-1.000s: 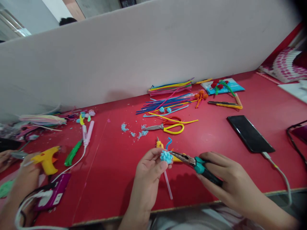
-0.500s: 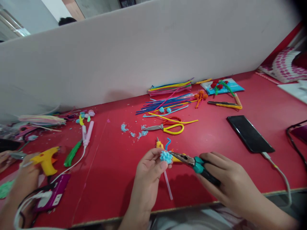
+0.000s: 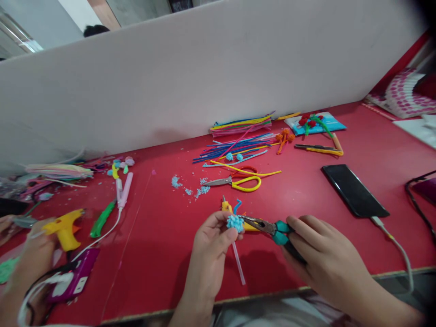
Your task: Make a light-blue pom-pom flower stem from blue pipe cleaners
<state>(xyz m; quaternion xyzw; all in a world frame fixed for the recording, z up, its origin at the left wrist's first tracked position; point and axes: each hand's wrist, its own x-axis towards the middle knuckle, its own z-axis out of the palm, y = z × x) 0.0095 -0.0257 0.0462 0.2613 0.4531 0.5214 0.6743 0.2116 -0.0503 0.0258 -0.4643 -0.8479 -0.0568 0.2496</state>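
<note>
My left hand pinches a small light-blue fuzzy ball on a pale pink stem, held just above the red table. My right hand is wrapped round the teal-and-black handles of pliers; their rusty jaws point left and touch the ball. A yellow glue gun tip and a curl of blue pipe cleaner lie just behind the ball.
Yellow-handled scissors, blue fluff scraps and a pile of coloured pipe cleaners lie behind. A black phone on a cable sits right. At the left another person's hand holds a yellow glue gun. A white partition backs the table.
My right hand has shifted slightly left, bringing the pliers' jaws closer onto the blue ball. My left hand and the ball stay about where they were.
</note>
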